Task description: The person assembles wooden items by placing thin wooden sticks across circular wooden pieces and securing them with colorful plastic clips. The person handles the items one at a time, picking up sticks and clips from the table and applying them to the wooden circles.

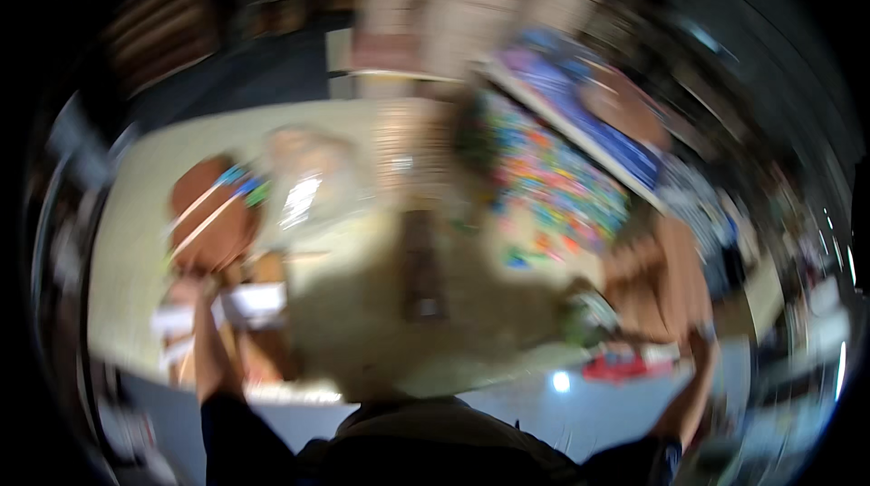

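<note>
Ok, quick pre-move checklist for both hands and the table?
1. Picture sharp: not ok, heavily blurred.
2. Both hands in view: ok, left hand at the left, right hand at the right.
3. Left grip on white strip: cannot tell, blurred.
4. Right grip on brown piece: cannot tell, blurred.
5. Colourful pieces apart from both hands: ok.
6. Dark brown bar apart from both hands: ok.

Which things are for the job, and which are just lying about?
Blurry, but probably the job:
brown oval piece, white strip near left hand
brown pieces near right hand

Probably just lying about:
clear plastic bag
colourful bits
dark bar
</note>
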{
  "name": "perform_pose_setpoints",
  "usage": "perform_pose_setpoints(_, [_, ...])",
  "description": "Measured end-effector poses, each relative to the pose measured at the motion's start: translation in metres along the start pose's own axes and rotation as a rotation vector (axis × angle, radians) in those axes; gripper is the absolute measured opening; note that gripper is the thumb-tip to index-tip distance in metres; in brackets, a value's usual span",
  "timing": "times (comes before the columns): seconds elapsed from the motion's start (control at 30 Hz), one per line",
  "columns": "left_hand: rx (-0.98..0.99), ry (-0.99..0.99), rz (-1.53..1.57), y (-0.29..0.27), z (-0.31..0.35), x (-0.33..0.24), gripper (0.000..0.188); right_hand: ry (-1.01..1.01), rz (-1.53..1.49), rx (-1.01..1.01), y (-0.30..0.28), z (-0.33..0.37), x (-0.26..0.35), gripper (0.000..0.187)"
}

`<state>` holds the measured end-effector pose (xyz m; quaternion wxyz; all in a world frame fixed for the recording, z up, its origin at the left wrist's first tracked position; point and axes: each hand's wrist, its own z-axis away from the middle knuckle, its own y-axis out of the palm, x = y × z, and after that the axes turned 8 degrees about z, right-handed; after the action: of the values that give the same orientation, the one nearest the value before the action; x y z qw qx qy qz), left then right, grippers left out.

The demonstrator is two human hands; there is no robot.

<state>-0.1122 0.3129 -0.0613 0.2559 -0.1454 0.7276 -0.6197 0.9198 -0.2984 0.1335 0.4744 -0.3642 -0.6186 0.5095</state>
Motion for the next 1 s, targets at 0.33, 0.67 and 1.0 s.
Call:
perform_pose_setpoints(0.33, [0.266,1.657,0.871,-0.086,0.398,-0.338,0.050,0.305,-0.103,-0.173,-0.018,-0.007,0.046,0.097])
perform_pose_setpoints(0.67, [0.615,2.379,0.918,-0.192,0.682,-0.517,0.070,-0.162,-0.528,-0.061,-0.018,-0.043,0.037,0.056])
perform_pose_setpoints(1.0, [1.067,1.723,1.460,-0.184,0.650,-0.502,0.064,-0.251,-1.322,-0.441,-0.107,0.060,0.116,0.031])
